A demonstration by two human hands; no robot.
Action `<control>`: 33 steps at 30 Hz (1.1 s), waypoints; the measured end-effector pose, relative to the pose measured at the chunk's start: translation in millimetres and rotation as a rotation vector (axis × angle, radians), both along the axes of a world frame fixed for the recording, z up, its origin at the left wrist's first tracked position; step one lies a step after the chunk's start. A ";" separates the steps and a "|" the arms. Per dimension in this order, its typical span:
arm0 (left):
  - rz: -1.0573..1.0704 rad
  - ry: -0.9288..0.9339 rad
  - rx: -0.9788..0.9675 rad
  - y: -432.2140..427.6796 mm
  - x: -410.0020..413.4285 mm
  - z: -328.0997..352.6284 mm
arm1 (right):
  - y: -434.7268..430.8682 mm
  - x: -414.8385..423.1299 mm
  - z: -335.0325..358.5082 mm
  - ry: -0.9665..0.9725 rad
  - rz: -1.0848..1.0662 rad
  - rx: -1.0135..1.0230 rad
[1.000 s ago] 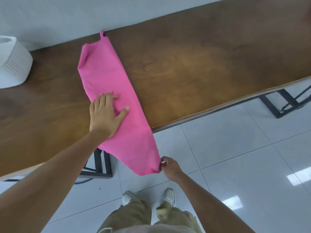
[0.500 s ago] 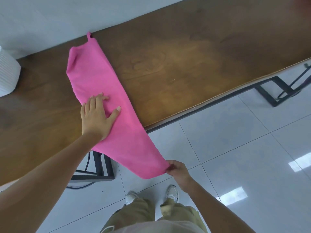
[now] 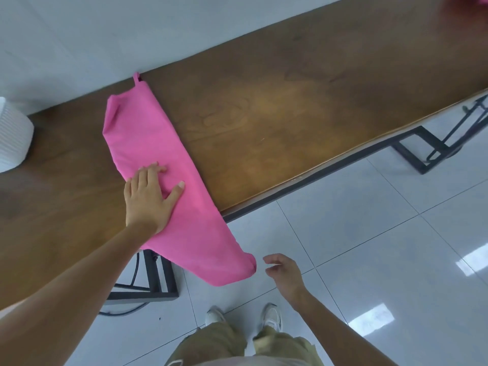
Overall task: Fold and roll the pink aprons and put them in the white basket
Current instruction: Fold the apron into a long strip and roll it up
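Note:
A pink apron (image 3: 148,143), folded into a long narrow strip, lies across the brown wooden table (image 3: 303,107). Its near end hangs over the table's front edge toward the floor. My left hand (image 3: 149,196) presses flat on the strip near its middle, fingers straight. My right hand (image 3: 284,272) hovers just right of the hanging end, fingers loosely curled, holding nothing and apart from the cloth. The white ribbed basket (image 3: 13,138) stands on the table at the far left, cut off by the frame.
Black metal table legs (image 3: 155,278) stand below the front edge, with more frame at the right (image 3: 422,151). A blurred bit of pink (image 3: 475,2) shows at the table's far right corner. White glossy floor tiles lie below; my shoes (image 3: 272,317) are near the bottom.
My right hand has let go of the apron's hanging corner and drawn slightly right. The loose end now droops free. My left hand stays pressed on the strip.

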State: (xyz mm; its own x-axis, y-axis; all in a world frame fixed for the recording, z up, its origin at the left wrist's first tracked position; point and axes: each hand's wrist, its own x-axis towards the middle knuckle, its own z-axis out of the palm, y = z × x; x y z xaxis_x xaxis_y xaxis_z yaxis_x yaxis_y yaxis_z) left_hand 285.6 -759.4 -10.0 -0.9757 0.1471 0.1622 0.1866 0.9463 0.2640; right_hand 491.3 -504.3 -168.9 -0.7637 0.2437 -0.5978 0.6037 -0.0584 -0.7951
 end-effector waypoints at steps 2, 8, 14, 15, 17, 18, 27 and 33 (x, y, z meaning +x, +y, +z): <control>-0.004 0.004 -0.002 -0.6 -0.4 -0.7 | 3.4 -7.4 19.7 0.085 0.062 0.065; -0.012 0.009 -0.015 1.8 0.3 -3.0 | 15.4 -38.0 104.5 0.374 0.315 0.295; 0.027 -0.036 -0.049 3.1 4.3 0.7 | 10.3 -75.3 174.1 0.533 0.409 0.385; 0.034 -0.048 -0.053 3.6 5.2 1.9 | 7.9 -83.4 181.3 0.551 0.423 0.393; 0.038 -0.055 -0.068 4.0 7.7 2.7 | 3.1 -100.4 191.6 0.584 0.436 0.390; 0.032 -0.048 -0.079 4.0 8.3 3.1 | 0.3 -109.2 195.2 0.593 0.440 0.389; 0.008 -0.064 0.101 -33.5 -55.8 33.2 | -28.0 -186.8 218.5 0.603 0.582 0.527; 0.265 -0.059 0.270 -71.6 -152.1 54.0 | -51.8 -242.3 238.3 0.591 0.672 0.604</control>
